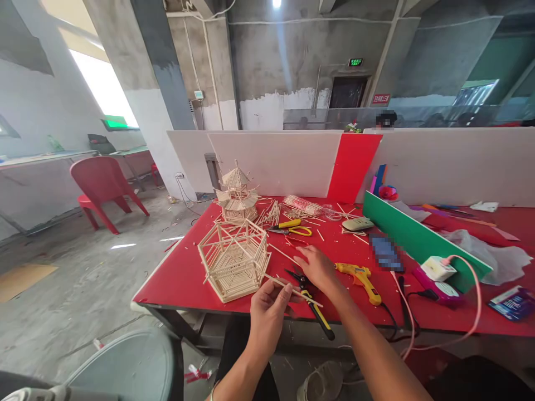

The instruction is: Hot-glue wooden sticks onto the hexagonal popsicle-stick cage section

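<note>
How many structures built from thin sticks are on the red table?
2: the tiered tower toward the back, and the open frame in front of it, near the left hand. I see no others.

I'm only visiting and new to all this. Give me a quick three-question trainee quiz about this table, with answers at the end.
1. What is the left hand holding?
2. True or false: the yellow glue gun lies on the red tabletop.
3. Seen from the worker's side, the model pagoda stands: A) inside the open stick frame; B) beyond the frame; C) on the floor.

Key: 1. A thin wooden stick, at least one. 2. True. 3. B.
</note>
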{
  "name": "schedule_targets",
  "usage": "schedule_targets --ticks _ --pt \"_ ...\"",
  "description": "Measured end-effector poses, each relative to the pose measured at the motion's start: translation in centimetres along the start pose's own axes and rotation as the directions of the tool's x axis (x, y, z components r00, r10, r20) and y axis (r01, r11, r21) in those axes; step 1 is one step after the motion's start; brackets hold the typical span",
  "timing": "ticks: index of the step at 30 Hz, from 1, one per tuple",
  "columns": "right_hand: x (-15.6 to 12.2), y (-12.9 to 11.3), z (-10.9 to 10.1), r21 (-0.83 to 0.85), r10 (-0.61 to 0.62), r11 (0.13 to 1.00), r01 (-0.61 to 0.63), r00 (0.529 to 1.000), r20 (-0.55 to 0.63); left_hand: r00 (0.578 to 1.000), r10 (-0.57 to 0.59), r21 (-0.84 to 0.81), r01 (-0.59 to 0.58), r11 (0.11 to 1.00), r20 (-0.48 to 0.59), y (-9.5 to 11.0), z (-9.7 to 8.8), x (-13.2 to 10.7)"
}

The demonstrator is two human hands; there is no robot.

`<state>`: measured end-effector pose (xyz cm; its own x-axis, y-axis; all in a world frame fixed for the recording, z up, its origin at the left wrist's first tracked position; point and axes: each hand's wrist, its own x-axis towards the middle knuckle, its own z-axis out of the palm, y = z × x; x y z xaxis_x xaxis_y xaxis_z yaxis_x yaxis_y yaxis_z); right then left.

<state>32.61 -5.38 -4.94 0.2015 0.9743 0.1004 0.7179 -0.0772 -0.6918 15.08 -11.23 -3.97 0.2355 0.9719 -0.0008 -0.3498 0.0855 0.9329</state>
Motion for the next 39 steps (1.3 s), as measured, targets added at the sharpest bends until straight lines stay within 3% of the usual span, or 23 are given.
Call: schedule_targets --ticks 3,5,9,12,15,17,19,20,21,23,24,25,26,30,34,39 --pt "-3.5 -0.5 -1.4 0.242 -0.061 0.970 0.035 0.993 0.100 0.999 0.019 -0.037 -0.021 0.999 -0.049 0.5 -0.1 -0.4" --pt "-6.0 -0.6 -1.9 0.479 -0.089 0.878 -0.018 0.976 0.199 0.995 0.041 -0.066 -0.047 0.997 -0.090 0.7 0.1 -0.6" --pt "-8.8 -0.8 -1.2 0.599 -0.032 0.797 -0.072 0.986 0.162 0.991 0.031 -0.119 -0.046 0.992 -0.127 1.2 0.1 -0.9" --pt "-8.4 -1.4 -0.4 0.661 0.010 0.744 -0.096 0.991 0.133 0.989 -0.005 -0.161 -0.019 0.987 -0.150 1.8 -0.4 -0.8" --pt "-7.2 -2.4 -0.2 0.648 -0.076 0.762 0.009 0.994 0.076 0.982 0.000 -0.140 -0.027 0.990 -0.188 2.2 -1.2 -0.9" --pt "-6.2 -2.9 -0.2 0.607 -0.163 0.785 0.127 0.987 0.005 0.983 0.015 -0.056 -0.026 0.998 -0.180 2.5 -2.0 -1.1" --pt "-5.1 -3.1 -0.3 0.565 -0.199 0.802 0.193 0.979 -0.051 0.981 0.123 0.165 -0.098 0.981 -0.151 3.1 -3.4 -1.7" --pt "-4.6 -3.1 -0.3 0.550 -0.196 0.811 0.200 0.978 -0.066 0.964 0.230 0.315 -0.178 0.932 -0.135 3.6 -4.4 -1.9" --pt "-4.1 -3.1 -0.3 0.537 -0.191 0.820 0.200 0.979 -0.072 0.926 0.367 0.484 -0.281 0.829 -0.091 4.2 -5.5 -2.2" --pt "-3.1 -3.0 -0.2 0.511 -0.198 0.835 0.204 0.978 -0.067 0.756 0.653 0.714 -0.433 0.550 -0.045 5.8 -8.4 -2.3" --pt "-2.7 -3.0 -0.2 0.500 -0.210 0.840 0.211 0.976 -0.060 0.679 0.734 0.786 -0.449 0.424 -0.008 6.7 -10.0 -2.2" --pt "-2.2 -3.0 0.0 0.495 -0.223 0.841 0.219 0.973 -0.052 0.635 0.772 0.838 -0.430 0.335 0.018 7.6 -11.5 -2.0" --pt "-1.9 -3.0 0.1 0.495 -0.235 0.839 0.224 0.971 -0.042 0.629 0.775 0.870 -0.412 0.272 0.055 8.4 -12.8 -1.6" --pt "-0.8 -3.3 0.9 0.502 -0.267 0.831 0.240 0.964 -0.019 0.712 0.663 0.905 -0.407 0.122 0.231 10.1 -15.7 0.0" --pt "-0.4 -3.3 1.5 0.503 -0.300 0.822 0.269 0.954 -0.018 0.707 0.626 0.888 -0.456 0.049 0.329 10.0 -15.5 1.0" --pt "-0.1 -3.0 1.7 0.494 -0.297 0.830 0.260 0.955 -0.004 0.693 0.617 0.870 -0.493 0.027 0.373 9.6 -14.8 1.7"
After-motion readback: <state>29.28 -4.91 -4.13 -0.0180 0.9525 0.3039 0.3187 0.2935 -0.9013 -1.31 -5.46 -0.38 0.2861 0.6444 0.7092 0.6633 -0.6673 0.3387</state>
